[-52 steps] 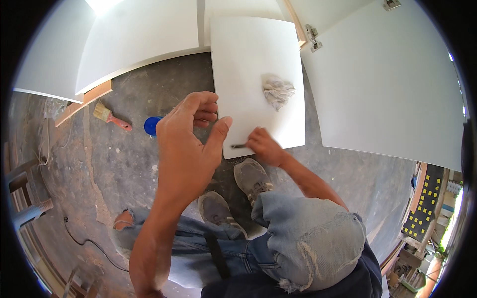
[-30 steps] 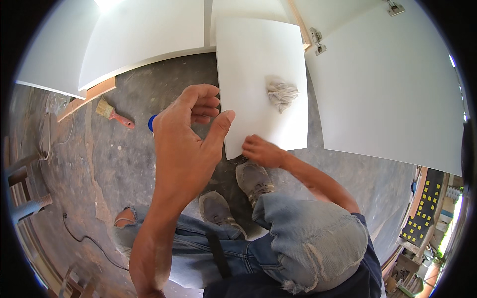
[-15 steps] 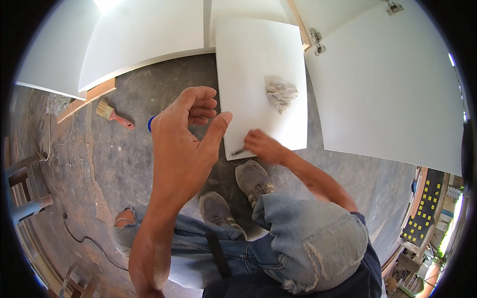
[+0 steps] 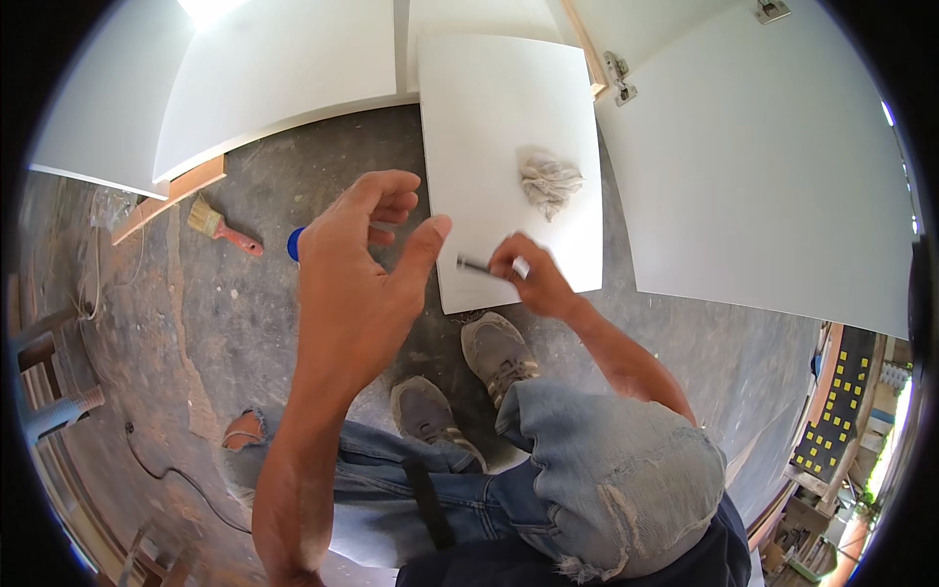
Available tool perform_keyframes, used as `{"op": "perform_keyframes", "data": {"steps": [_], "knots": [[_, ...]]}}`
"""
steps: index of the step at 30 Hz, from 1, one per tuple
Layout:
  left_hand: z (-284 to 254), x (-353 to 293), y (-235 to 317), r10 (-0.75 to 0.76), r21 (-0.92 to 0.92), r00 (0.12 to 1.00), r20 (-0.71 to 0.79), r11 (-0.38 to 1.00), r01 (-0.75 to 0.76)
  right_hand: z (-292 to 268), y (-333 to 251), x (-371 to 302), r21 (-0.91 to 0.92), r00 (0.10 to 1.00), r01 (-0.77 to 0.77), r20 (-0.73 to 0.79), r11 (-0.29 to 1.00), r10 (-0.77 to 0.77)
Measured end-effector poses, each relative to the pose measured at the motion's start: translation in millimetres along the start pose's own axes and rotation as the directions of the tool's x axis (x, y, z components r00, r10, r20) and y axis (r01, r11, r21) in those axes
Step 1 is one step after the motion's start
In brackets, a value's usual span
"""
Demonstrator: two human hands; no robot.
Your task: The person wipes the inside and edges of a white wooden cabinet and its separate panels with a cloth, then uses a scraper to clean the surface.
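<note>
My left hand (image 4: pixel 357 254) hangs in the air left of the white panel (image 4: pixel 469 117), its thumb apart from the loosely curled fingers and nothing visible between them. A blue round edge (image 4: pixel 293 244) shows beside its wrist; the hand hides the rest of that thing. Over the near end of the panel, my right hand (image 4: pixel 536 279) is closed around a slim dark tool (image 4: pixel 475 265), smeared by motion, its tip pointing left. I cannot make out what kind of tool it is. Beyond this hand, a crumpled whitish rag (image 4: pixel 551 184) lies on the panel.
A paintbrush (image 4: pixel 225 227) with a red handle lies on the concrete floor at left. White cabinet panels stand at far left, and a large white door (image 4: pixel 763 176) with metal hinges is at right. My shoes (image 4: pixel 494 347) are close to the panel's near edge. A black cable (image 4: pixel 176 472) runs lower left.
My right hand has lifted from the panel's near left corner and moved slightly right and away from me with the slim tool. The left hand has barely moved; the rag is still.
</note>
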State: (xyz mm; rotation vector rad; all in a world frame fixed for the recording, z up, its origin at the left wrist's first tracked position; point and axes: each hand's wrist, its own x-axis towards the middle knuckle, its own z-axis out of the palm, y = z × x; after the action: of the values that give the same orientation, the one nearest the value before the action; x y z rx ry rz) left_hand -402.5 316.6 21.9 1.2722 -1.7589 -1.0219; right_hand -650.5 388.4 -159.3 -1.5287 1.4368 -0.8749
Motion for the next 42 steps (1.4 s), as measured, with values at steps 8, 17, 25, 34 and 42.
{"op": "perform_keyframes", "data": {"steps": [8, 17, 25, 34, 42], "knots": [[3.8, 3.5, -3.5, -0.072, -0.065, 0.993, 0.093, 0.995, 0.078, -18.5, -119.9, 65.3, 0.378, 0.961, 0.207, 0.094, 0.902, -0.260], [-8.3, 4.8, 7.1, -0.127, -0.113, 0.991, -0.028, 0.986, 0.123, -69.0, 46.6, 31.0, -0.656, 0.934, 0.078, -0.216, 0.751, -0.285], [-24.2, 3.7, 10.9, -0.127, -0.155, 0.989, -0.081, 0.981, 0.113, 39.5, 63.4, -42.5, -0.664, 0.895, 0.427, 0.408, 0.614, -0.181], [-38.9, -2.3, 9.4, -0.204, -0.244, 0.968, -0.144, 0.956, 0.165, -80.3, 129.8, -126.3, -0.829, 0.912, 0.402, 0.327, 0.389, -0.247], [-35.5, -1.2, 17.2, -0.152, -0.258, 0.980, -0.131, 0.959, 0.115, 47.0, 71.6, -45.4, -0.575, 0.770, 0.635, 0.522, 0.515, -0.367]]}}
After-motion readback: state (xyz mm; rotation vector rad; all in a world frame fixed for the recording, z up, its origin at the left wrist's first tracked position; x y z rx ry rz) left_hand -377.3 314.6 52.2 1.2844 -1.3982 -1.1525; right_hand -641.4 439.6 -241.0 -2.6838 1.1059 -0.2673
